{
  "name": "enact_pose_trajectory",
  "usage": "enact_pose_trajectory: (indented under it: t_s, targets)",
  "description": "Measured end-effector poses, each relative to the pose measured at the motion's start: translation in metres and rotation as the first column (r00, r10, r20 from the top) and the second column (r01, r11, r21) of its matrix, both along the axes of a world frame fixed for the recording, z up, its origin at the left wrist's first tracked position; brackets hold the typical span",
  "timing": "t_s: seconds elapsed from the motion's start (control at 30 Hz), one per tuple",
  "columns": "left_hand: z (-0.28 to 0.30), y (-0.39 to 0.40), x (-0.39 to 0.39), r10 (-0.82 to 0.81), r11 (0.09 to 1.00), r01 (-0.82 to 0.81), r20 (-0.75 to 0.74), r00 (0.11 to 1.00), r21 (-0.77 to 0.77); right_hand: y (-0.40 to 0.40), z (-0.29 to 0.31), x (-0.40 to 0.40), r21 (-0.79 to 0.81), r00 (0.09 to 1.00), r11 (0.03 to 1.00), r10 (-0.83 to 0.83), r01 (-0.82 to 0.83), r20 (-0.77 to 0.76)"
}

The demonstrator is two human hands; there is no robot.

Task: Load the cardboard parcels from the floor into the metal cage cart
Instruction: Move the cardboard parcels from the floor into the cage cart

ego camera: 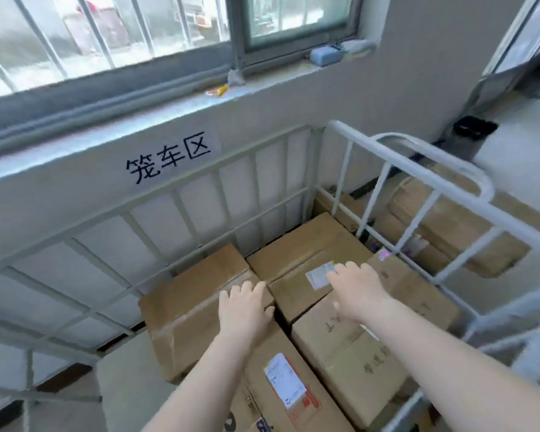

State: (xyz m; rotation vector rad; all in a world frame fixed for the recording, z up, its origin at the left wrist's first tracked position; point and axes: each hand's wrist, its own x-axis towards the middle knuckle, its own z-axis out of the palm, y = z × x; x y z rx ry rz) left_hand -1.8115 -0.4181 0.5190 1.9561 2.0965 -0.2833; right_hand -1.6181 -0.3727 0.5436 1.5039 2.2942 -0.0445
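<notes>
Both hands, the left hand [243,307] and right hand [354,291], are laid flat, fingers spread and holding nothing, on parcels [306,257] at frame centre inside the cage cart [412,154]; probably to press them level.

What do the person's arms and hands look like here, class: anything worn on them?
Both forearms are bare right to the frame's bottom edge, with no sleeves in view. The left hand and right hand wear no gloves, and no watch, ring or wristband shows.

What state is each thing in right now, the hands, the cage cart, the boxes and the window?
Left hand: open, fingers resting on the box edge.
Right hand: open, palm down over a box.
Cage cart: holds several boxes.
Boxes in the cart: closed, packed side by side.
Boxes outside the cart: closed, stacked beyond the right rail.
Window: looks shut.
</notes>
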Motion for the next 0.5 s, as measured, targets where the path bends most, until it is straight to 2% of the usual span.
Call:
enact_pose_trajectory:
  t_s: [0.13,0.23,0.37,0.5]
  targets:
    - [0.067,0.004,0.092,-0.233,0.966,0.23,0.019,0.972,0.119,-0.038,0.052,0.081,0.097,0.986,0.982,-0.158,0.163,-0.054]
    - [0.102,-0.001,0.178,-0.427,0.891,0.419,0.004,0.904,0.176,-0.071,0.077,0.155,0.147,0.95,0.94,-0.297,0.309,-0.097]
    - [0.125,-0.014,0.301,-0.658,0.733,0.64,0.006,0.753,0.231,-0.12,0.097,0.262,0.196,0.844,0.824,-0.497,0.532,-0.202]
    - [0.129,-0.037,0.428,-0.825,0.548,0.795,0.01,0.566,0.261,-0.169,0.099,0.37,0.175,0.713,0.693,-0.665,0.7,-0.22]
